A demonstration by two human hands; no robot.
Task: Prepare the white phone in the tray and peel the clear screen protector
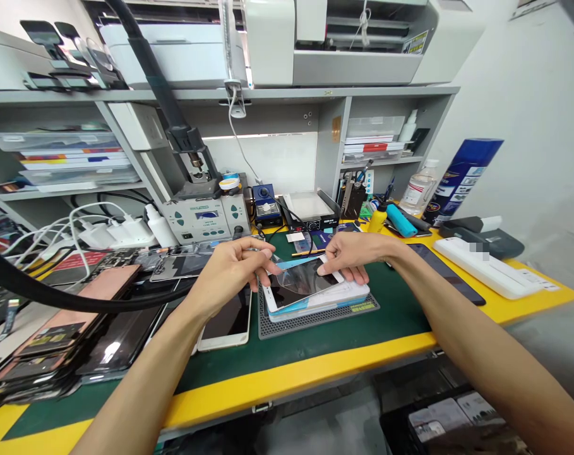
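Observation:
A white phone (315, 292) lies on a stack of white and blue boxes on a grey ridged mat (315, 316) at the middle of the green bench mat. A clear, shiny film (298, 278) curves up from the phone's screen. My left hand (234, 268) pinches the film's left edge, fingers closed. My right hand (355, 256) rests on the phone's far right end, fingertips pressing the film there.
A white phone (230, 322) lies face up left of the mat. Several phones and screens (78, 316) pile at the left. A soldering station (206, 218), bottles (419, 186), a blue can (461, 174) and a white keyboard-like bar (495, 272) stand behind and right. The yellow bench edge (315, 373) runs in front.

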